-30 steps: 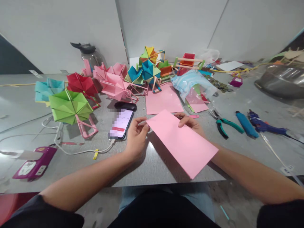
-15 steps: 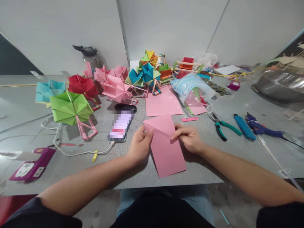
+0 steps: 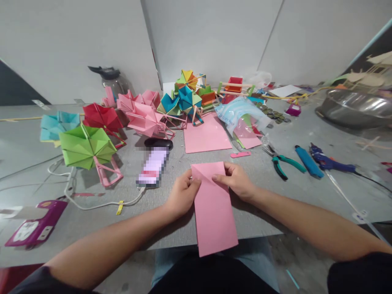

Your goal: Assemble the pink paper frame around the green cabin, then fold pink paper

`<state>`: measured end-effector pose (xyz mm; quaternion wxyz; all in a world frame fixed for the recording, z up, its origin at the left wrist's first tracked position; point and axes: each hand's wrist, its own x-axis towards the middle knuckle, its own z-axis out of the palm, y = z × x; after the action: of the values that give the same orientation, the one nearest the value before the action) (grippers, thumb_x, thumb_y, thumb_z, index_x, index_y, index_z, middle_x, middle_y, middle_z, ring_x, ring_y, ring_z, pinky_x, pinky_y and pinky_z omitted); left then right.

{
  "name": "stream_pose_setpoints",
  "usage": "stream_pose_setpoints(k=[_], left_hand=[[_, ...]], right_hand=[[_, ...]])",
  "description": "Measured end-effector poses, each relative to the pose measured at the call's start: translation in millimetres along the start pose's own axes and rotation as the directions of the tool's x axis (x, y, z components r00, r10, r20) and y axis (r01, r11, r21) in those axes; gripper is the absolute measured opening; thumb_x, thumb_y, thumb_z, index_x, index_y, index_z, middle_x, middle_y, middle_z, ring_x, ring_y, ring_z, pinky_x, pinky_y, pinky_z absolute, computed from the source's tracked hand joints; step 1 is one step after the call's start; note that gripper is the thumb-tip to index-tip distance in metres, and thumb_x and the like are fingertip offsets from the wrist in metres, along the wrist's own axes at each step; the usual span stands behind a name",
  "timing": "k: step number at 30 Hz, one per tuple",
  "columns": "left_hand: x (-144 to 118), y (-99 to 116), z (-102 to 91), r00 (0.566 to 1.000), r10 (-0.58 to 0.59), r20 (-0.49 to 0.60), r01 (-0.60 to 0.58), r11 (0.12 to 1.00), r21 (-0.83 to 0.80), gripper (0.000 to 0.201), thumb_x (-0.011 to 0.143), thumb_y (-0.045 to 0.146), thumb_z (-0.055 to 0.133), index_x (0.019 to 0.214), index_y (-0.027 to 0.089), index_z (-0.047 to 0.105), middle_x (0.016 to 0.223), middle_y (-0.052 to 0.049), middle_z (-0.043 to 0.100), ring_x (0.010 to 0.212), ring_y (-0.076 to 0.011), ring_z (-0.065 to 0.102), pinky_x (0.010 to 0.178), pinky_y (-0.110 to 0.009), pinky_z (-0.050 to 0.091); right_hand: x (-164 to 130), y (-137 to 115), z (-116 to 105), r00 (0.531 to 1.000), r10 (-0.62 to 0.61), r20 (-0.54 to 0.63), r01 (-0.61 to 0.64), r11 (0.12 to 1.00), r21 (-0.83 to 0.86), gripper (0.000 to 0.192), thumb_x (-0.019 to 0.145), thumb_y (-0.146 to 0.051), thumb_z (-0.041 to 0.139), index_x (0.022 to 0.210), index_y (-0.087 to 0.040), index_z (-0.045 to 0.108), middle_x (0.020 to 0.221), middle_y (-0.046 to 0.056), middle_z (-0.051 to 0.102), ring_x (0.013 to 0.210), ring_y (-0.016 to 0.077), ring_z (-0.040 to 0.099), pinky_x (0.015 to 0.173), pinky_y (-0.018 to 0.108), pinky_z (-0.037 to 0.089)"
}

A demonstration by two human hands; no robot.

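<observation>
Here both hands, left [image 3: 183, 195] and right [image 3: 235, 181], pinched the top corners of a pink paper sheet [image 3: 214, 210] lying lengthwise at the desk's [image 3: 275, 192] 6 o'clock edge, its lower end overhanging.

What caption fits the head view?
Both hands, left hand and right hand, fold a pink paper sheet at the table edge.

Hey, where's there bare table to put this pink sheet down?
Bare table lies between the pliers and the steel bowl, and left of the green paper model. It is crowded from the phone back to the wall.
</observation>
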<state>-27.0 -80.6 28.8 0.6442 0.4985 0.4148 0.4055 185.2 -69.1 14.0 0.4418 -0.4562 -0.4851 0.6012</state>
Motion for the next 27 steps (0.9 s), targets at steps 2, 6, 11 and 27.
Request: stream_pose_setpoints(k=[2, 6, 11, 27], left_hand=[[1.7, 0.9, -1.1, 1.000, -0.017, -0.023, 0.018, 1.000, 0.025, 0.043, 0.086, 0.054, 0.082, 0.105, 0.015, 0.075, 0.079, -0.006, 0.077, 0.062, -0.0179, 0.067, 0.056, -0.027, 0.050], [5.3, 1.7, -3.2, 0.995, -0.018, -0.097, 0.028, 0.994, 0.103, 0.043, 0.086, 0.057, 0.082, 0.093, 0.015, 0.076, 0.076, -0.005, 0.073, 0.060, -0.0162, 0.063, 0.055, -0.025, 0.047], [8.4, -0.5, -5.0, 0.990, 0.034, -0.137, -0.010, 0.985, 0.173, 0.046, 0.086, 0.061, 0.081, 0.080, 0.016, 0.072, 0.066, -0.001, 0.063, 0.055, -0.0135, 0.053, 0.050, -0.024, 0.038], [8.9, -6.6, -5.1, 0.984, 0.087, -0.155, -0.046, 0.968, 0.247, 0.044, 0.092, 0.060, 0.074, 0.083, 0.017, 0.070, 0.070, -0.001, 0.064, 0.060, -0.0151, 0.053, 0.054, -0.025, 0.039]], right_hand=[[0.5, 2.1, 0.2, 1.000, -0.023, -0.006, 0.023, 0.999, -0.033, 0.041, 0.073, -0.042, 0.098, 0.100, -0.018, 0.079, 0.099, 0.011, 0.081, 0.085, 0.0251, 0.074, 0.080, 0.043, 0.060], [0.6, 4.4, 1.3, 1.000, -0.029, 0.002, 0.029, 0.995, -0.093, 0.040, 0.071, -0.042, 0.099, 0.095, -0.018, 0.079, 0.094, 0.008, 0.081, 0.082, 0.0232, 0.072, 0.077, 0.041, 0.058], [2.8, 3.2, 2.5, 0.998, -0.034, 0.048, 0.039, 0.993, -0.108, 0.042, 0.072, -0.046, 0.099, 0.095, -0.018, 0.079, 0.093, 0.008, 0.080, 0.082, 0.0223, 0.070, 0.076, 0.039, 0.056], [5.5, 4.0, 1.0, 0.946, -0.287, -0.152, 0.221, 0.911, -0.349, 0.052, 0.095, -0.068, 0.066, 0.069, -0.025, 0.054, 0.066, -0.002, 0.047, 0.063, 0.0164, 0.041, 0.063, 0.034, 0.035]])
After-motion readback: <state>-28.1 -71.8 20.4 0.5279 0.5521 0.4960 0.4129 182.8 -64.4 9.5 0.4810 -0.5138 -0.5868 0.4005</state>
